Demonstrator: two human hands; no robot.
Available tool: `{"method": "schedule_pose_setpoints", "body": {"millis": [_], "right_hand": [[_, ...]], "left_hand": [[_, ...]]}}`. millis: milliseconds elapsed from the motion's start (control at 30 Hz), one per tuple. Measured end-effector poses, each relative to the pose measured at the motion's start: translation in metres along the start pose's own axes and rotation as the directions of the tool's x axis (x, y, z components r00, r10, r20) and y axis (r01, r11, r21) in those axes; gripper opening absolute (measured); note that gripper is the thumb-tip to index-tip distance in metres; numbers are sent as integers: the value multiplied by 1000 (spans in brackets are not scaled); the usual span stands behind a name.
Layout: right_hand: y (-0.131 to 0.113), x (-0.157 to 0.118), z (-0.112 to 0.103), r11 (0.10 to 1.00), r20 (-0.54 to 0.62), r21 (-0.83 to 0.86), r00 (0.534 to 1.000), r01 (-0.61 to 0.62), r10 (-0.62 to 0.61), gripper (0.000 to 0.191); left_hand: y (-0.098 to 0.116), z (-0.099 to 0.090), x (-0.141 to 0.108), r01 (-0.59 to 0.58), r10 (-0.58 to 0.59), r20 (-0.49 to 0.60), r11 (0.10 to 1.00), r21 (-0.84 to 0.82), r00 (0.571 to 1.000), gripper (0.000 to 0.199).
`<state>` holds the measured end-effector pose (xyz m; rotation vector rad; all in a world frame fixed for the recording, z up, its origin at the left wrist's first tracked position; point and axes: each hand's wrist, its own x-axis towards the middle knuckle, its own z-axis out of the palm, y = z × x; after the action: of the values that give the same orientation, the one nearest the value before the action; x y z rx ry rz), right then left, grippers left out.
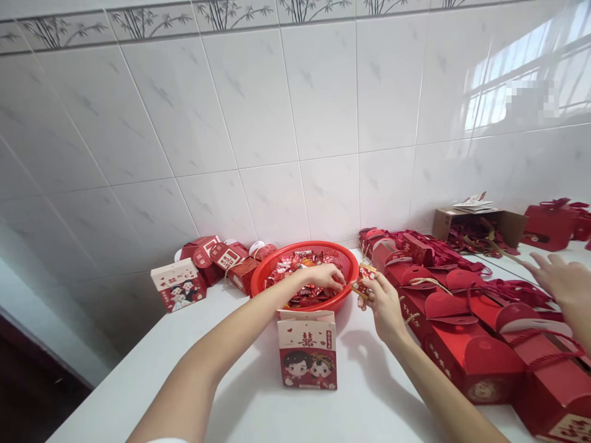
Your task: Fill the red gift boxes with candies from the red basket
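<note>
My left hand (327, 277) reaches over the rim of a red plastic basket (351, 271). Its fingers curl down among red-wrapped candies (302, 298), and whatever they pinch is hidden. Just right of the basket, my right hand (381, 301) is closed around wrapped candies (364, 280) in red and gold. A small white and red gift box (308, 351) with two cartoon figures stands upright in front of the basket, its top flaps raised. Neither hand touches this box.
Several red gift boxes (462, 344) with cord handles line the right side. Behind them are dark red ribbons (443, 255) and a cardboard box (510, 224). Another person's hand (558, 280) reaches in at right. More boxes (180, 283) stand left, near the tiled wall (207, 123).
</note>
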<state>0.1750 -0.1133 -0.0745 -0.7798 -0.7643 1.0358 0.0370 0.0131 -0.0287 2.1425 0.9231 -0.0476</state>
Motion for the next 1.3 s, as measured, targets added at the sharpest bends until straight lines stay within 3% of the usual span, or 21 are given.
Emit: {"method": "schedule_pose_setpoints", "body": {"millis": [200, 300, 367, 467, 567, 700, 833, 967, 1067, 1300], "right_hand": [[-1, -1, 0, 999, 19, -26, 999, 29, -29, 28], [-2, 0, -2, 999, 20, -18, 999, 37, -37, 28], [-4, 0, -2, 999, 32, -25, 999, 42, -41, 30], [-6, -2, -1, 997, 87, -50, 995, 53, -49, 34], [-7, -5, 3, 996, 173, -75, 984, 54, -40, 36], [-11, -11, 9, 988, 305, -115, 950, 104, -64, 30], [-20, -18, 21, 926, 442, -242, 883, 290, -161, 20], [-23, -23, 30, 837, 550, -352, 816, 418, -177, 24], [-15, -23, 31, 833, 560, -401, 821, 381, -106, 37], [-1, -22, 31, 856, 500, -413, 863, 312, -74, 32]], "left_hand": [[-1, 0, -4, -55, 84, -175, 985, 162, 981, 14], [4, -16, -25, -138, 136, -328, 990, 17, 935, 15], [8, -28, -43, -182, 111, -395, 972, -148, 912, 22], [15, -39, -74, -225, 91, -407, 929, -295, 909, 34], [24, -39, -107, -278, 142, -429, 921, -274, 892, 36], [37, -29, -149, -272, 192, -462, 956, -112, 866, 33], [47, -10, -186, -222, 244, -435, 970, 100, 867, 26], [51, 15, -209, -191, 360, -462, 908, 372, 811, 19], [47, 31, -217, -184, 400, -447, 873, 452, 800, 19], [33, 49, -202, -132, 401, -475, 854, 503, 784, 27]]}}
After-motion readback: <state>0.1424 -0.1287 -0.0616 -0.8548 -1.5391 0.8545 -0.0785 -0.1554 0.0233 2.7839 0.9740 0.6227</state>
